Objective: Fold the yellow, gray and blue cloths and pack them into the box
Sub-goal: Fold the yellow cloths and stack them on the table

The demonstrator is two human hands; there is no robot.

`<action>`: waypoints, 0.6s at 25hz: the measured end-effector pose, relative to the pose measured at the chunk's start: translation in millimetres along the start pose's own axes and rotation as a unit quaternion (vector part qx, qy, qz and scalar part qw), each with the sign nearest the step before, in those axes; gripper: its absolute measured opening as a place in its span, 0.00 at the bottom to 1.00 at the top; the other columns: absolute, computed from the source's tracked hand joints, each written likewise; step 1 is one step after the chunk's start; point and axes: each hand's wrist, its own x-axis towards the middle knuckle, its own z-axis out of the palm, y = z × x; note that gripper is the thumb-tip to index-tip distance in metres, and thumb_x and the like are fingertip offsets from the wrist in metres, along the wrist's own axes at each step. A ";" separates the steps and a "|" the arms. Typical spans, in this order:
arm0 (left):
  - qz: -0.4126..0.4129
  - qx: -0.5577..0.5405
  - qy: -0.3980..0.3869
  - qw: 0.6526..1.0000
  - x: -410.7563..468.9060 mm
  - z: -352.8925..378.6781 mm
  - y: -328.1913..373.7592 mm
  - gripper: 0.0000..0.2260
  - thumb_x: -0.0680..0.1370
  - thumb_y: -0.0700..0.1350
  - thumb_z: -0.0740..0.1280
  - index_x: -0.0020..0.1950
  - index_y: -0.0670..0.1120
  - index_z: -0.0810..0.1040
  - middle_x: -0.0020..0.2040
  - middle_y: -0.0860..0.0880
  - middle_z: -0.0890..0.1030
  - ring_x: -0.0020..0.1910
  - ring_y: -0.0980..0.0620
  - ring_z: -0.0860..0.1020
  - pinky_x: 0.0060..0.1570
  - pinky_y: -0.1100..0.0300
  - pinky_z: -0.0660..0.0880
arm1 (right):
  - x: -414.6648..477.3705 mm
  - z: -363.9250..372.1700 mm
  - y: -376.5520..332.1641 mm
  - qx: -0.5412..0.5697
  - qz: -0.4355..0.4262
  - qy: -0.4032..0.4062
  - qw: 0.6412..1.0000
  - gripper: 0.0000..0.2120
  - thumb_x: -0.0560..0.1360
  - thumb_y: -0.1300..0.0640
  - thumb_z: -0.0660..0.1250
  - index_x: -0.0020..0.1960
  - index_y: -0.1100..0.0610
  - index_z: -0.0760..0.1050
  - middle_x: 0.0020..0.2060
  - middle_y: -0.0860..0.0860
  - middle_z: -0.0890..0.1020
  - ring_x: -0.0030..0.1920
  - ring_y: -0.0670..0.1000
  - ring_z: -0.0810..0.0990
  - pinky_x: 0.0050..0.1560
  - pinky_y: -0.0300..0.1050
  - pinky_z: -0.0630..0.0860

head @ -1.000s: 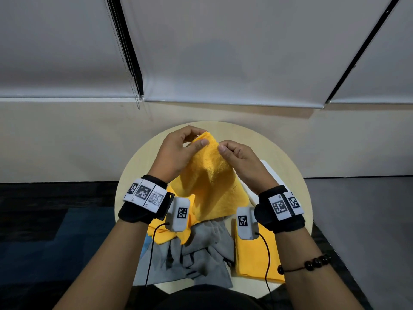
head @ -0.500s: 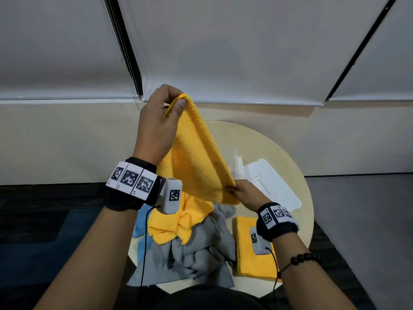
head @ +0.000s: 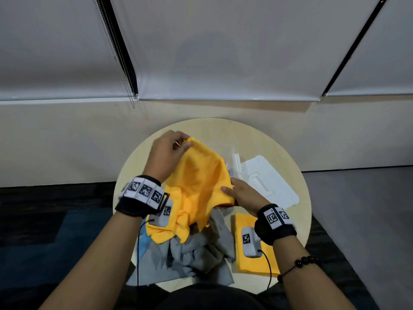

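The left hand [head: 169, 153] pinches the far corner of a yellow cloth [head: 201, 182] and holds it up beyond the gray cloth [head: 196, 256]. The right hand [head: 243, 195] grips the same cloth's lower edge, fingers curled round it. The gray cloth lies crumpled on a round pale desk [head: 223, 133], which stands on dark carpet before white blinds. Right of the gray cloth lies a folded yellow cloth [head: 257, 265]. A blue cloth [head: 143, 240] peeks out at its left, and one white box [head: 268, 182] sits beyond it to the right. Two yellow cloths, one gray, one blue.

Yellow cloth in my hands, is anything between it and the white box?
Nothing visible. The yellow cloth, pinched by the left hand and right hand, hangs right beside the white box on the table.
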 end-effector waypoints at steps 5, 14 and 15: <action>0.027 -0.015 -0.156 0.987 -46.1 51.7 3.0 0.07 0.79 0.47 0.71 0.54 0.48 0.84 0.47 0.52 0.81 0.46 0.55 0.78 0.52 0.52 0.77 | -3.6 3.2 -19.7 0.195 -0.019 -0.056 0.979 0.08 0.82 0.68 0.59 0.59 0.67 0.74 0.51 0.62 0.83 0.49 0.56 0.86 0.53 0.50 0.83; 0.051 0.026 -0.206 0.977 -57.9 65.3 -7.3 0.14 0.77 0.49 0.72 0.63 0.51 0.82 0.49 0.56 0.75 0.52 0.55 0.75 0.51 0.59 0.74 | -2.0 1.9 -26.5 0.248 -0.012 -0.054 0.967 0.09 0.85 0.62 0.52 0.62 0.61 0.68 0.56 0.70 0.74 0.55 0.66 0.82 0.58 0.58 0.82; 0.057 0.041 -0.208 0.976 -57.8 66.3 -8.0 0.16 0.77 0.49 0.73 0.64 0.51 0.82 0.50 0.56 0.75 0.53 0.54 0.75 0.52 0.59 0.73 | -1.0 1.6 -26.2 0.243 -0.010 -0.051 0.969 0.10 0.85 0.61 0.52 0.63 0.61 0.69 0.55 0.70 0.74 0.56 0.66 0.81 0.56 0.57 0.82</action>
